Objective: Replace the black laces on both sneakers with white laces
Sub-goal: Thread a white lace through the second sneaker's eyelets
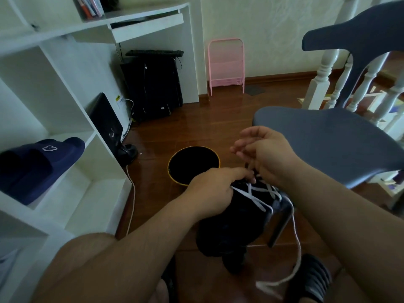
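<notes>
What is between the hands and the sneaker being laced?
Nothing visible. The left hand grips the black sneaker at its side, and the right hand pinches at the top of the white lace, which is crossed over the sneaker.

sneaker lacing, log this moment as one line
left hand holds black sneaker | right hand pulls white lace | loose end hangs

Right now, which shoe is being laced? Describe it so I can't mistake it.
Start at the grey-blue chair on the right; just below its seat edge both hands meet. Between them sits the black sneaker, the only shoe crossed by a white lace, unlike the navy slippers shelved left.
</notes>
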{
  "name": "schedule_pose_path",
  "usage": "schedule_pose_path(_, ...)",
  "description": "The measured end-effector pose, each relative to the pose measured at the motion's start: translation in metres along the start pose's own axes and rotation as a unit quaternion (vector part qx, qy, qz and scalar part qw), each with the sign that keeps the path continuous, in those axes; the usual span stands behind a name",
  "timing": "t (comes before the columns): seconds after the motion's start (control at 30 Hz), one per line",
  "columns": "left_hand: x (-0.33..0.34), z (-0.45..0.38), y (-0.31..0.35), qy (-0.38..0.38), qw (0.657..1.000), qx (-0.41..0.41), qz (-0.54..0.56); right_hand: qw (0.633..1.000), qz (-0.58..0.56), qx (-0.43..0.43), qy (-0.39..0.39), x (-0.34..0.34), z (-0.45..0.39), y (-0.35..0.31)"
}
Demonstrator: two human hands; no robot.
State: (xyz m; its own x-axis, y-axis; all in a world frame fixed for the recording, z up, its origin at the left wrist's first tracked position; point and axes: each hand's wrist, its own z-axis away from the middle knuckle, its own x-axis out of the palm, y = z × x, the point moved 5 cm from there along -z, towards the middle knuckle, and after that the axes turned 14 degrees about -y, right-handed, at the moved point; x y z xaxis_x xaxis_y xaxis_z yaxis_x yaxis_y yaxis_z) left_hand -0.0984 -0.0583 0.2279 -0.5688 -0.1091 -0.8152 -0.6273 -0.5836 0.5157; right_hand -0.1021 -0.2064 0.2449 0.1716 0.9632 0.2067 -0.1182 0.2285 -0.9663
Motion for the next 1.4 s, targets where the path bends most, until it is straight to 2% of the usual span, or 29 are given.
schedule_pose_path(0.07, -0.009, 0.001, -0.006, 0.033, 0.999, -0.003, 0.014, 0.994, 0.099, -0.039, 0.013, -0.005, 0.004, -0.017)
schedule_pose_path(0.17, -0.031, 0.012, -0.017, 0.135, 0.991, -0.011, 0.017, 0.962, 0.249, -0.091, 0.062, -0.017, 0.013, -0.034)
schedule_pose_path(0.23, -0.048, 0.022, -0.023, 0.214, 0.976, -0.018, 0.022, 0.945, 0.296, -0.11, 0.085, -0.024, 0.016, -0.035)
schedule_pose_path(0.3, -0.06, 0.03, -0.028, 0.27, 0.962, -0.013, 0.039, 0.949, 0.29, -0.093, 0.085, -0.028, 0.013, -0.024)
schedule_pose_path(0.37, -0.068, 0.035, -0.034, 0.299, 0.953, 0.008, 0.056, 0.969, 0.242, -0.025, 0.031, -0.025, 0.005, -0.002)
schedule_pose_path(0.43, -0.072, 0.038, -0.035, 0.311, 0.947, 0.031, 0.073, 0.985, 0.143, 0.063, -0.08, -0.012, -0.001, 0.025)
schedule_pose_path(0.5, -0.075, 0.041, -0.035, 0.326, 0.941, 0.049, 0.073, 0.971, 0.092, 0.128, -0.178, 0.005, 0.0, 0.043)
schedule_pose_path(0.53, -0.077, 0.043, -0.035, 0.342, 0.935, 0.054, 0.073, 0.963, 0.099, 0.154, -0.196, 0.009, 0.0, 0.049)
schedule_pose_path(0.6, -0.083, 0.048, -0.039, 0.394, 0.914, 0.052, 0.08, 0.963, 0.102, 0.198, -0.154, 0.004, -0.004, 0.06)
schedule_pose_path(0.67, -0.093, 0.057, -0.049, 0.466, 0.878, 0.014, 0.107, 0.965, 0.056, 0.243, -0.082, -0.011, -0.009, 0.073)
schedule_pose_path(0.73, -0.101, 0.067, -0.062, 0.52, 0.841, -0.042, 0.144, 0.966, 0.012, 0.256, -0.019, -0.026, -0.011, 0.078)
schedule_pose_path(0.77, -0.105, 0.07, -0.069, 0.522, 0.837, -0.063, 0.151, 0.969, -0.012, 0.245, 0.014, -0.032, -0.012, 0.078)
schedule_pose_path(0.83, -0.108, 0.069, -0.081, 0.462, 0.869, -0.097, 0.145, 0.983, -0.04, 0.162, 0.078, -0.042, -0.017, 0.067)
schedule_pose_path(0.87, -0.107, 0.065, -0.088, 0.415, 0.891, -0.116, 0.141, 0.99, 0.008, 0.099, 0.104, -0.046, -0.019, 0.056)
schedule_pose_path(0.9, -0.105, 0.061, -0.094, 0.365, 0.912, -0.135, 0.13, 0.987, 0.101, 0.041, 0.115, -0.046, -0.02, 0.042)
schedule_pose_path(0.93, -0.1, 0.057, -0.096, 0.314, 0.931, -0.15, 0.111, 0.975, 0.191, -0.006, 0.114, -0.042, -0.02, 0.029)
schedule_pose_path(1.03, -0.076, 0.043, -0.088, 0.13, 0.976, -0.17, 0.047, 0.95, 0.293, -0.093, 0.052, -0.016, -0.014, 0.008)
schedule_pose_path(1.07, -0.067, 0.04, -0.08, 0.073, 0.984, -0.158, 0.038, 0.943, 0.314, -0.104, 0.031, -0.006, -0.013, 0.004)
schedule_pose_path(1.13, -0.054, 0.035, -0.063, -0.006, 0.992, -0.116, 0.049, 0.956, 0.279, -0.082, -0.033, 0.01, -0.012, 0.007)
schedule_pose_path(1.17, -0.048, 0.032, -0.057, -0.031, 0.993, -0.097, 0.065, 0.958, 0.268, -0.068, -0.076, 0.017, -0.011, 0.01)
schedule_pose_path(1.23, -0.037, 0.025, -0.048, -0.064, 0.99, -0.075, 0.101, 0.928, 0.336, -0.071, -0.147, 0.029, -0.007, 0.014)
schedule_pose_path(1.3, -0.027, 0.02, -0.043, -0.08, 0.988, -0.059, 0.123, 0.897, 0.392, -0.08, -0.186, 0.036, -0.004, 0.017)
schedule_pose_path(1.4, -0.019, 0.015, -0.039, -0.083, 0.981, -0.046, 0.168, 0.889, 0.393, -0.096, -0.215, 0.039, 0.001, 0.014)
